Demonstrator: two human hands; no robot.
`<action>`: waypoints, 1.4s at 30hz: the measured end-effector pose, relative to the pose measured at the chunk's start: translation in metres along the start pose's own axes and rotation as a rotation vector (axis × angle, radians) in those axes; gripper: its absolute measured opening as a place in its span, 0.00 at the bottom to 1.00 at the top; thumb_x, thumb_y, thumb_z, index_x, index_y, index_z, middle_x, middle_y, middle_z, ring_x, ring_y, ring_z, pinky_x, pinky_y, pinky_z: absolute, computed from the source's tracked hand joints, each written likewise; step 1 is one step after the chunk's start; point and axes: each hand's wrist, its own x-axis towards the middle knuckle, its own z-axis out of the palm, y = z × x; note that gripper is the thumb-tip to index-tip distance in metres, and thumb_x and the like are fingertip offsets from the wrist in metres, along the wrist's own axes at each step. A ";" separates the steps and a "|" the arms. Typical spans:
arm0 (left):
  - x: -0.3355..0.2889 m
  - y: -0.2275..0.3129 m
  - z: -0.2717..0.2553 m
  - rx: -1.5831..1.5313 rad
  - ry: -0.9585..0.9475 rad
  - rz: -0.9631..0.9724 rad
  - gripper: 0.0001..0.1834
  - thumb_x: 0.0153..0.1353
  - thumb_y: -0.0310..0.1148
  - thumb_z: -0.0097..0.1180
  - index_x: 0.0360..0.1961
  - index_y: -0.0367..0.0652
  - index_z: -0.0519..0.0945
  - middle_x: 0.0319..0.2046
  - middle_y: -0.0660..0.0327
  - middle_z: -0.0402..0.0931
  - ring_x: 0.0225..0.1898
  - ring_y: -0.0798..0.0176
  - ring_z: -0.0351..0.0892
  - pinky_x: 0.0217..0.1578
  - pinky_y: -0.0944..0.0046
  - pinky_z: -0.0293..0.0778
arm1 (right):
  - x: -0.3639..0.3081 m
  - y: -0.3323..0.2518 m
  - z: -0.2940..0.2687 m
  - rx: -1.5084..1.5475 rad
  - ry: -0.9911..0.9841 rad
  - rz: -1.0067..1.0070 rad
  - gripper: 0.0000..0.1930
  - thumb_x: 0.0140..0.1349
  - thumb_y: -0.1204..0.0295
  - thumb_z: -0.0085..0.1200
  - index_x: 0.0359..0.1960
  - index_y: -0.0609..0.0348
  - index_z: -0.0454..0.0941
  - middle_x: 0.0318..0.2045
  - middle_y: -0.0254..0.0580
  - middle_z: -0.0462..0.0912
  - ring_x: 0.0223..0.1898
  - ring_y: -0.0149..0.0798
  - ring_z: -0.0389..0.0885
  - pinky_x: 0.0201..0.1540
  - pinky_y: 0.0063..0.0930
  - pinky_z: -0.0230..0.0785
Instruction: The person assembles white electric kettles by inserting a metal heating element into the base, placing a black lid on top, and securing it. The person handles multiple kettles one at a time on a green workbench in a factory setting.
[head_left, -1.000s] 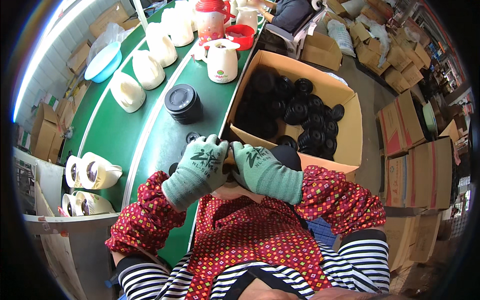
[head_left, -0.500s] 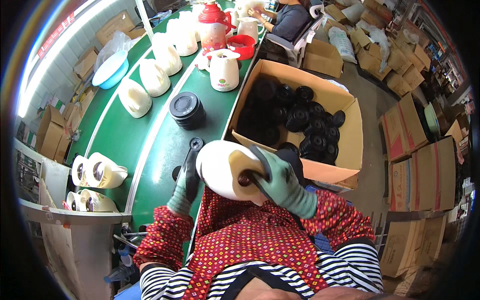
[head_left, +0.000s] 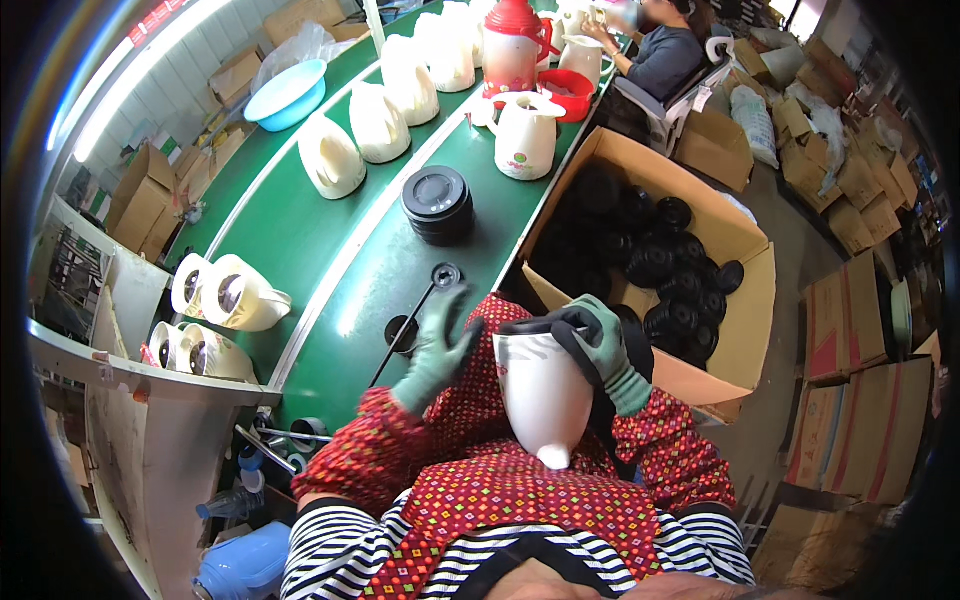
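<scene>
In my lap stands a white jug body [head_left: 545, 395], its wide end up and its narrow end down against my apron. A black round base [head_left: 525, 327] covers the wide end. My gloved right hand [head_left: 598, 342] grips the jug at that rim, fingers over the black base. My left hand [head_left: 442, 350], also gloved and a little blurred, is left of the jug with thumb and fingers apart, holding nothing. Beside it on the green table lies a black rod tool with a round head [head_left: 446, 276]. A small dark round piece [head_left: 401, 335] lies near the rod.
A stack of black discs [head_left: 438, 205] stands ahead on the green table [head_left: 350, 255]. White jugs [head_left: 331, 160], a red thermos [head_left: 511, 50] and a red basin [head_left: 568, 92] are beyond. On the right, a carton [head_left: 690, 385] holds many black round parts. A co-worker [head_left: 662, 60] sits far off.
My left hand has let go of the rod tool, which now lies on the table. The jug has turned from lying sideways to wide end up, and my right hand has shifted to its rim.
</scene>
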 end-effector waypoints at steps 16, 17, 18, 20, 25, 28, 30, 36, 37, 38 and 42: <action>0.051 0.055 -0.066 -0.018 -0.184 -0.711 0.29 0.69 0.20 0.58 0.72 0.39 0.75 0.32 0.67 0.79 0.26 0.76 0.73 0.26 0.74 0.69 | 0.019 0.007 -0.069 0.163 -0.206 -0.019 0.15 0.60 0.71 0.66 0.50 0.58 0.87 0.46 0.49 0.85 0.49 0.52 0.84 0.56 0.43 0.75; 0.065 0.076 -0.059 -0.037 -0.207 -0.676 0.30 0.68 0.18 0.57 0.72 0.39 0.75 0.34 0.66 0.80 0.27 0.75 0.74 0.29 0.73 0.72 | 0.045 -0.002 -0.079 -0.013 -0.214 -0.187 0.22 0.57 0.69 0.69 0.55 0.56 0.86 0.53 0.48 0.84 0.56 0.54 0.81 0.63 0.50 0.71; 0.076 0.088 -0.057 0.024 -0.310 -0.618 0.30 0.68 0.18 0.57 0.72 0.37 0.74 0.34 0.66 0.80 0.29 0.75 0.74 0.31 0.73 0.73 | 0.069 -0.012 -0.084 -0.172 -0.209 -0.330 0.29 0.54 0.68 0.70 0.61 0.53 0.83 0.62 0.48 0.80 0.64 0.57 0.76 0.71 0.58 0.63; 0.113 0.132 -0.035 0.045 -0.469 -0.610 0.30 0.67 0.16 0.57 0.71 0.35 0.74 0.36 0.63 0.82 0.32 0.74 0.77 0.34 0.71 0.74 | 0.108 -0.021 -0.084 -0.305 -0.215 -0.448 0.33 0.58 0.64 0.69 0.68 0.48 0.78 0.69 0.49 0.73 0.71 0.60 0.69 0.77 0.62 0.54; 0.169 0.189 0.002 0.221 -0.940 -0.329 0.34 0.65 0.25 0.62 0.73 0.32 0.69 0.44 0.40 0.84 0.44 0.38 0.87 0.48 0.54 0.80 | 0.139 0.024 -0.060 -0.006 -0.329 -0.168 0.17 0.64 0.53 0.65 0.35 0.54 0.90 0.27 0.46 0.85 0.33 0.53 0.85 0.44 0.42 0.74; 0.179 0.188 0.013 0.418 -0.833 0.037 0.32 0.64 0.25 0.60 0.70 0.32 0.72 0.60 0.38 0.76 0.57 0.41 0.82 0.56 0.52 0.78 | 0.118 0.060 -0.055 0.031 -0.308 -0.047 0.16 0.64 0.53 0.64 0.37 0.52 0.91 0.29 0.49 0.87 0.32 0.54 0.85 0.40 0.42 0.74; 0.178 0.182 0.019 0.407 -0.902 0.001 0.32 0.65 0.26 0.60 0.70 0.32 0.72 0.60 0.37 0.76 0.59 0.37 0.80 0.58 0.49 0.77 | 0.101 0.069 -0.055 0.073 -0.314 0.007 0.15 0.66 0.56 0.62 0.40 0.51 0.91 0.32 0.50 0.88 0.34 0.55 0.86 0.41 0.43 0.74; 0.164 0.155 0.034 0.405 -1.059 -0.008 0.38 0.70 0.40 0.60 0.74 0.30 0.63 0.68 0.30 0.67 0.68 0.29 0.70 0.68 0.43 0.68 | 0.068 0.054 -0.063 -0.048 -0.245 0.005 0.15 0.69 0.60 0.56 0.47 0.53 0.89 0.39 0.48 0.89 0.45 0.54 0.85 0.52 0.46 0.69; 0.160 0.156 0.037 0.418 -1.065 0.009 0.39 0.70 0.40 0.59 0.74 0.28 0.62 0.69 0.28 0.65 0.69 0.28 0.68 0.70 0.42 0.67 | 0.066 0.052 -0.064 -0.059 -0.250 0.010 0.15 0.69 0.61 0.55 0.47 0.53 0.89 0.40 0.48 0.88 0.46 0.53 0.84 0.54 0.47 0.68; 0.161 0.162 0.040 0.381 -1.073 0.082 0.40 0.70 0.40 0.59 0.74 0.25 0.60 0.69 0.25 0.62 0.71 0.26 0.65 0.72 0.41 0.64 | 0.059 0.062 -0.059 0.011 -0.189 -0.032 0.16 0.70 0.61 0.53 0.49 0.53 0.88 0.43 0.48 0.88 0.48 0.53 0.83 0.57 0.48 0.65; 0.159 0.163 0.053 0.437 -1.036 -0.096 0.40 0.73 0.42 0.55 0.75 0.24 0.57 0.69 0.24 0.62 0.71 0.24 0.64 0.72 0.41 0.62 | 0.056 0.064 -0.055 -0.050 -0.170 -0.019 0.16 0.71 0.60 0.51 0.49 0.54 0.86 0.40 0.43 0.85 0.47 0.50 0.82 0.55 0.46 0.64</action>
